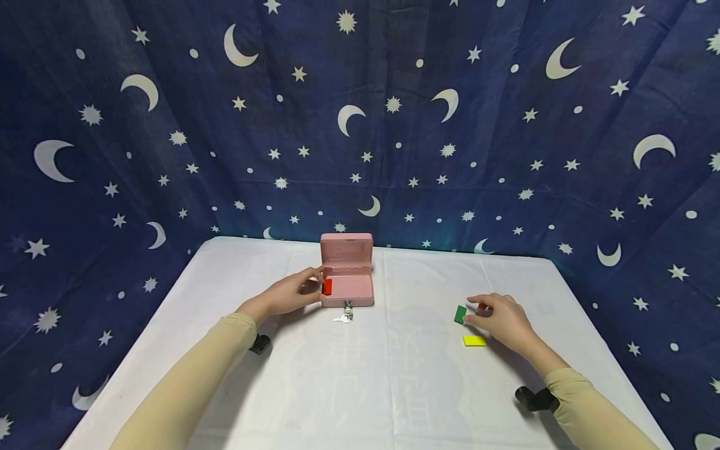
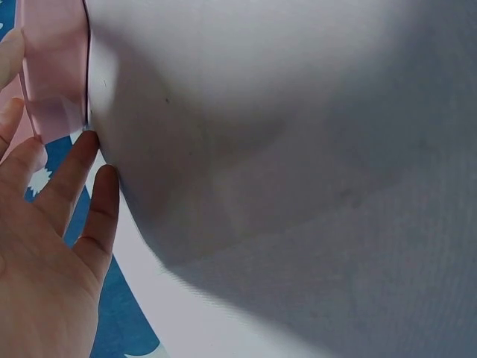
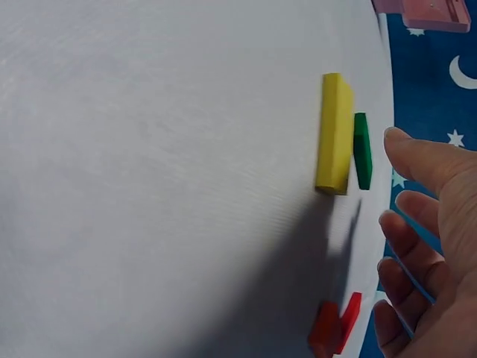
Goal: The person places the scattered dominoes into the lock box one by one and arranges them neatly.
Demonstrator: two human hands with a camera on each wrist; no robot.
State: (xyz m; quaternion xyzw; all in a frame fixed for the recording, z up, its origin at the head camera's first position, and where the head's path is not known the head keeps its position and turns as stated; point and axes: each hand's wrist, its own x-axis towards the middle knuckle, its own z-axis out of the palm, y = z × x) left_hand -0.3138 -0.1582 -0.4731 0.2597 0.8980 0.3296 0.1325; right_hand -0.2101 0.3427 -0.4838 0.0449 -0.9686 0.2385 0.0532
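Green rectangular block (image 1: 460,314) sits just beside my relaxed right hand (image 1: 503,320); my left hand (image 1: 289,295), fingers extended, touches the pink metal box (image 1: 355,287).

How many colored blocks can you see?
5: a red block by the left hand, a green block and yellow block near the right hand, two reddish blocks in the right wrist view. More may be hidden.

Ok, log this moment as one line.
left hand: at box | right hand: at green block | box: lid up, red block inside | yellow block: on table
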